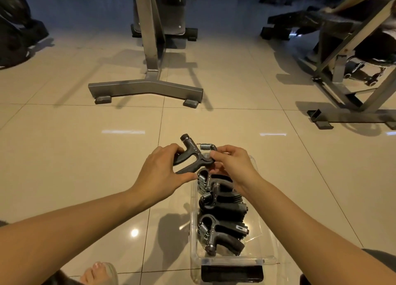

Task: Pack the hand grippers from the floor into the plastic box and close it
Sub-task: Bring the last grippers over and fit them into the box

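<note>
A black hand gripper [192, 154] is held over the far end of the clear plastic box [194, 220]. The left hand [159, 171] curls round its handles and the right hand [232, 164] pinches its spring end. The box stands on the tiled floor [85, 145], with more grippers [220, 207] lying inside.

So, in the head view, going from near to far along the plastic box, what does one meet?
Black box clasp → nearest hand gripper → next hand gripper → held hand gripper → grey machine base.
</note>
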Action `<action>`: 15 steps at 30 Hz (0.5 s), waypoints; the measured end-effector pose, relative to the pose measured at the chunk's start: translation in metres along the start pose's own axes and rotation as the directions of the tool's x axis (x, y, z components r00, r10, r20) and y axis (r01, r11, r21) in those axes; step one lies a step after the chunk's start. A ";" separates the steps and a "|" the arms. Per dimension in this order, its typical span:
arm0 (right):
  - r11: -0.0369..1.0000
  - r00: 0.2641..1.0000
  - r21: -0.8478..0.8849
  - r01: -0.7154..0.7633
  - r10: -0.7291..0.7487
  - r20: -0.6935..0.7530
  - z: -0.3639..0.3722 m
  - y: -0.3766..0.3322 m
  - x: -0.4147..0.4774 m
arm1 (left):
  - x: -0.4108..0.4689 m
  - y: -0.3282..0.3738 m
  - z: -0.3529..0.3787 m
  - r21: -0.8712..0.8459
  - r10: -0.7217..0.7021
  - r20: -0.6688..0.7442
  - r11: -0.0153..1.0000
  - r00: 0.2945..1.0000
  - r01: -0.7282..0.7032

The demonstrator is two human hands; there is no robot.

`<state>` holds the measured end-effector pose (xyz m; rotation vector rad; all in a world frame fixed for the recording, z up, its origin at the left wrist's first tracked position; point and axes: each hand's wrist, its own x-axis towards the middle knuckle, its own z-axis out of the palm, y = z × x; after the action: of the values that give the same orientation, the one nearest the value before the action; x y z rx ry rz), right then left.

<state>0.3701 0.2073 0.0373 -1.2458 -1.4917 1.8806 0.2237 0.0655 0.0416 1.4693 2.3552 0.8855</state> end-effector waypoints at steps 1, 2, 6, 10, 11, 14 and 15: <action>0.995 0.998 -0.073 0.062 -0.064 -0.024 -0.002 -0.005 0.003 | 0.002 0.003 -0.003 0.009 0.000 -0.032 1.000 0.999 0.001; 0.979 0.990 -0.159 0.130 -0.137 -0.030 -0.004 -0.010 0.006 | 0.004 0.005 -0.007 0.017 0.004 -0.075 1.000 0.997 -0.002; 0.804 0.936 -0.481 0.349 -0.321 0.142 -0.008 -0.017 0.015 | 0.021 0.010 -0.019 0.010 0.055 -0.115 0.998 0.992 -0.055; 0.753 0.905 -0.506 0.420 -0.312 0.288 0.002 -0.015 0.013 | 0.026 0.012 -0.020 -0.046 0.051 0.038 0.998 0.998 -0.049; 0.773 0.900 -0.471 0.424 -0.304 0.311 0.003 -0.016 0.013 | 0.026 0.013 -0.019 -0.064 0.046 0.066 0.997 0.997 -0.042; 0.820 0.893 -0.388 0.421 -0.299 0.337 0.005 -0.020 0.010 | 0.027 0.014 -0.019 -0.068 0.065 0.097 0.996 0.993 -0.058; 0.833 0.893 -0.362 0.418 -0.303 0.332 0.005 -0.021 0.009 | 0.029 0.014 -0.020 -0.060 0.073 0.095 0.996 0.993 -0.067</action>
<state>0.3572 0.2182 0.0540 -0.8029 -2.1992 1.5512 0.2107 0.0875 0.0690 1.5448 2.2031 0.8699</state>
